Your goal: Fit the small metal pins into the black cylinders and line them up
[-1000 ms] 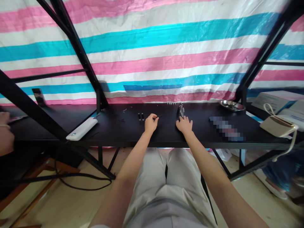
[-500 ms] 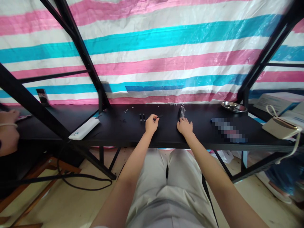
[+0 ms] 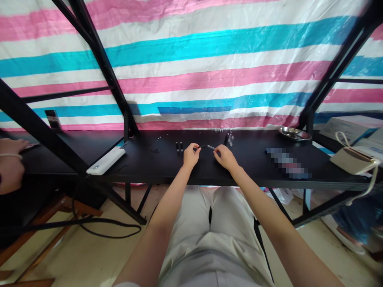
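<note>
My left hand (image 3: pixel 190 154) rests on the black table (image 3: pixel 251 169) with its fingers pinched on a small dark rod-like piece (image 3: pixel 202 146). My right hand (image 3: pixel 225 157) is just to its right, fingers closed on a thin light-tipped piece (image 3: pixel 211 147) that points toward the left hand. The two pieces' tips almost meet. Behind the right hand stands a small cluster of dark and clear parts (image 3: pixel 229 139). Two short black cylinders (image 3: pixel 178 147) lie left of my left hand.
A white power bank (image 3: pixel 105 161) lies at the table's left. A metal dish (image 3: pixel 294 133) sits at the back right, with boxes and a corded device (image 3: pixel 353 158) farther right. Black frame struts (image 3: pixel 98 59) cross above. Another person's hand (image 3: pixel 10 159) shows at the far left.
My right hand left the cluster of parts at the back and moved left toward my left hand, now holding a thin piece. The left hand stayed put.
</note>
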`<state>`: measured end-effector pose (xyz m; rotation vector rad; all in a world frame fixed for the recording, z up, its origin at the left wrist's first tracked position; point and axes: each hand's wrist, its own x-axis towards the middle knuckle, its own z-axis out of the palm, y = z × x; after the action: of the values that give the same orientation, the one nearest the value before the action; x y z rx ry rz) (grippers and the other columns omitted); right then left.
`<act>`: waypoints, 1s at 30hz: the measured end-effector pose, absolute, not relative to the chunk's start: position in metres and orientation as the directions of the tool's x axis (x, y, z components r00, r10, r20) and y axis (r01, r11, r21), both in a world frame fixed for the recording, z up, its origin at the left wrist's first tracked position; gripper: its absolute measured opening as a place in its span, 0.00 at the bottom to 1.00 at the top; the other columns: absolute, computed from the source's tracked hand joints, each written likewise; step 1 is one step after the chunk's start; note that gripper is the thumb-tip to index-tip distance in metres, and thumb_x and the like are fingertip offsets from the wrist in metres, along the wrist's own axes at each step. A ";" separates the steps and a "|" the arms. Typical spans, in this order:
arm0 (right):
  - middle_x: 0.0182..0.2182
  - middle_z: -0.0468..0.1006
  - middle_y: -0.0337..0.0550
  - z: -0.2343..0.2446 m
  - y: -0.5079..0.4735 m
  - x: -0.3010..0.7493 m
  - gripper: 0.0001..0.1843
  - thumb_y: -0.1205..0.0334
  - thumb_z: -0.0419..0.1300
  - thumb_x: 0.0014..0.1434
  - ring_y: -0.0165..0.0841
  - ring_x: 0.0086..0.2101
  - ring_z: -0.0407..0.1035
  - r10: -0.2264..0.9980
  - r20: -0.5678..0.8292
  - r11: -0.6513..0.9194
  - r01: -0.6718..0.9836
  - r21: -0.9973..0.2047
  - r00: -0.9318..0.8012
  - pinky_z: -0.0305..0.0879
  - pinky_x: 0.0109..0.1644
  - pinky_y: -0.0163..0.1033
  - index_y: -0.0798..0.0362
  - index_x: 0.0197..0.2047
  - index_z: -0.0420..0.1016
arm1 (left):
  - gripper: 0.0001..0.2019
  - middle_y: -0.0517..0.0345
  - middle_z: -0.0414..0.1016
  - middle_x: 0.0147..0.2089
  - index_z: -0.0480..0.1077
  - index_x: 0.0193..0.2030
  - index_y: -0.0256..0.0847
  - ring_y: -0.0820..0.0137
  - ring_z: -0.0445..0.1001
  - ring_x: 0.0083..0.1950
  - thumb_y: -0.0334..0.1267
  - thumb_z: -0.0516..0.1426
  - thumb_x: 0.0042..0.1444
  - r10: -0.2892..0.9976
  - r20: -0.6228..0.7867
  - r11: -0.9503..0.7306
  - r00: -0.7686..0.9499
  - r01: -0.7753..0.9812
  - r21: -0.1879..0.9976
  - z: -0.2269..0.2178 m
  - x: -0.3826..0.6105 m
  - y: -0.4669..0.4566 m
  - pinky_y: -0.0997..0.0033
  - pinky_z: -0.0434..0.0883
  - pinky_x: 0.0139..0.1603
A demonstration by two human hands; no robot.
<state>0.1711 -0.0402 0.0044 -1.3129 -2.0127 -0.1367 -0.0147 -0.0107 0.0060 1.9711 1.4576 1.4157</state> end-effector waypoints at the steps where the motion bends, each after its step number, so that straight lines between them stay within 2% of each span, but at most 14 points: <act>1: 0.33 0.69 0.45 0.005 -0.041 0.171 0.09 0.62 0.47 0.60 0.34 0.37 0.63 0.743 0.622 0.512 0.809 -0.288 -0.249 0.60 0.44 0.36 0.53 0.34 0.67 | 0.05 0.60 0.73 0.35 0.68 0.36 0.39 0.79 0.65 0.23 0.35 0.56 0.51 0.855 0.518 -0.436 0.000 0.541 0.720 0.006 -0.015 -0.011 0.76 0.66 0.32; 4: 0.33 0.69 0.45 0.007 -0.043 0.170 0.09 0.61 0.47 0.60 0.33 0.37 0.63 0.735 0.619 0.559 0.765 -0.321 -0.278 0.60 0.45 0.37 0.53 0.34 0.67 | 0.06 0.59 0.74 0.35 0.68 0.37 0.39 0.79 0.66 0.23 0.35 0.55 0.52 0.860 0.510 -0.441 0.014 0.526 0.728 0.005 -0.015 -0.010 0.76 0.66 0.32; 10: 0.34 0.70 0.45 0.010 -0.046 0.170 0.10 0.59 0.46 0.60 0.34 0.39 0.64 0.762 0.602 0.547 0.734 -0.402 -0.238 0.60 0.46 0.39 0.52 0.35 0.67 | 0.06 0.58 0.74 0.36 0.68 0.38 0.39 0.78 0.67 0.23 0.34 0.55 0.52 0.861 0.509 -0.438 0.008 0.520 0.733 0.004 -0.016 -0.009 0.76 0.66 0.31; 24: 0.32 0.70 0.44 0.009 -0.046 0.171 0.10 0.59 0.47 0.59 0.33 0.37 0.64 0.715 0.666 0.572 0.724 -0.386 -0.210 0.61 0.44 0.38 0.52 0.33 0.66 | 0.06 0.59 0.74 0.36 0.69 0.37 0.40 0.78 0.66 0.23 0.33 0.55 0.52 0.848 0.530 -0.445 0.006 0.553 0.705 0.003 -0.016 -0.008 0.75 0.66 0.32; 30: 0.32 0.69 0.44 0.010 -0.047 0.170 0.09 0.59 0.47 0.58 0.33 0.36 0.64 0.745 0.638 0.548 0.725 -0.416 -0.197 0.61 0.45 0.38 0.51 0.32 0.65 | 0.07 0.58 0.75 0.37 0.70 0.39 0.40 0.78 0.67 0.24 0.33 0.54 0.53 0.855 0.518 -0.440 0.023 0.560 0.702 0.002 -0.016 -0.008 0.76 0.67 0.31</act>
<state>0.1704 -0.0474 0.0105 -1.1911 -1.9401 0.0290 -0.0165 -0.0082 0.0018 2.0032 1.4524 1.3823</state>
